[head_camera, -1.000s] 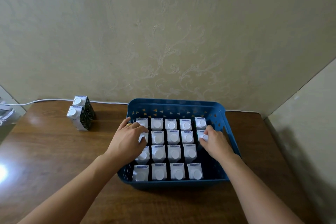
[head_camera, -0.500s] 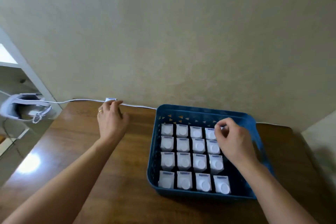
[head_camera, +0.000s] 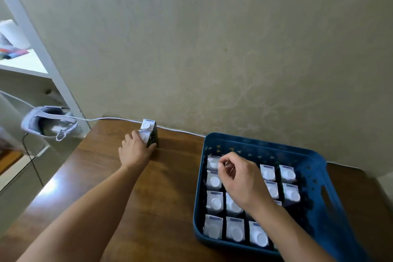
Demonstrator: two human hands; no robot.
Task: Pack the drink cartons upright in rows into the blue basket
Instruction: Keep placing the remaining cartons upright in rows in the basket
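Near the counter's far edge, the left hand [head_camera: 136,151] wraps around the nearer of two loose cartons [head_camera: 145,136], fingers on one side and thumb on the other, though whether it grips firmly yet cannot be told. The second loose carton [head_camera: 148,125] stands just behind it against the wall. Toward the right side of the counter [head_camera: 165,176], the right hand [head_camera: 242,181] hovers loosely curled and holding nothing over the packed cartons [head_camera: 214,203] in the blue basket [head_camera: 314,208]. Those cartons stand upright in neat rows, caps up, filling much of the basket; a dark strip along its right side looks unfilled. By this showing the job is nearly finished: two cartons remain outside to be brought across.
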